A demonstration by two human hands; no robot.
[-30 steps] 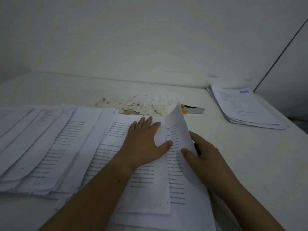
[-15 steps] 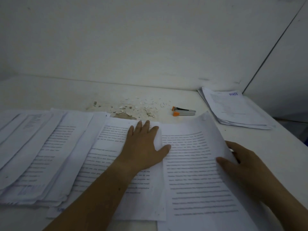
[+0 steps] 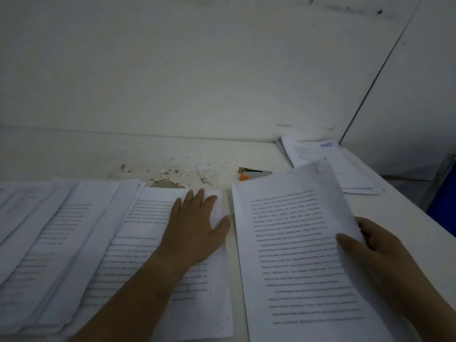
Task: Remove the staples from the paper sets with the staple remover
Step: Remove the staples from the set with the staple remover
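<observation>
My left hand (image 3: 195, 228) lies flat, fingers straight, on the top printed sheet of a paper pile (image 3: 148, 243) in front of me. My right hand (image 3: 370, 250) pinches the right edge of a separate printed paper set (image 3: 296, 248), thumb on top, holding it slightly raised to the right of the pile. The orange and grey staple remover (image 3: 251, 174) lies on the table behind the papers, with neither hand touching it.
Overlapping printed sheets (image 3: 49, 230) spread across the left of the white table. Another paper stack (image 3: 328, 166) sits at the back right corner. Flaked paint and paper scraps (image 3: 182, 174) litter the table by the wall. A blue object (image 3: 444, 203) stands past the right edge.
My right hand has drawn the paper set off the pile to the right and laid it nearly flat beside it. My left hand stayed pressing on the pile.
</observation>
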